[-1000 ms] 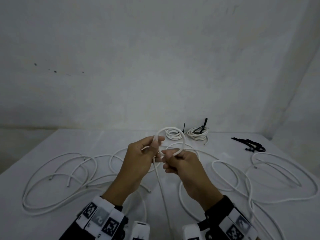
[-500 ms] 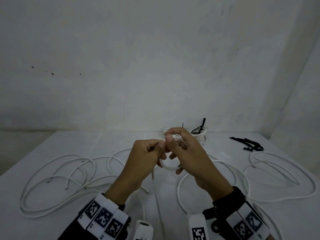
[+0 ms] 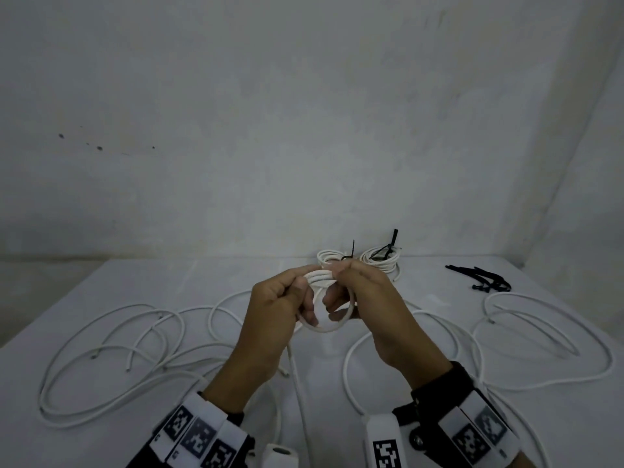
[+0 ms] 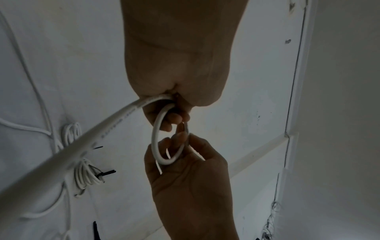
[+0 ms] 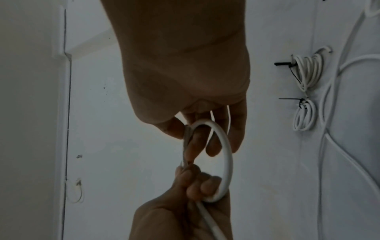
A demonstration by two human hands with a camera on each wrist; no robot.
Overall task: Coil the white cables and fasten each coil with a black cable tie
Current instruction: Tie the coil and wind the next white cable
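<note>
Both hands hold a small coil of white round plastic cable (image 3: pixel 326 300) above a white table (image 3: pixel 101 285) – left hand (image 3: pixel 275 309) curled round its 9 o'clock side, right hand (image 3: pixel 366 298) pinching 12 o'clock w/ thumb and fingers. Slack tail drops at 6 (toward the person), nearer the left hand.

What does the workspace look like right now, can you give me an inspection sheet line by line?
Surface: white table, cables spread across it.
Job's things: small coil held in both hands above the table; two tied coils at the back; spare black cable ties back right.
Clutter: nothing seen.
Grips: left hand and right hand both pinch the small coil.
Cables: loose white cables left and right, uncoiled.
Surroundings: bare white wall with dark specks.
</note>
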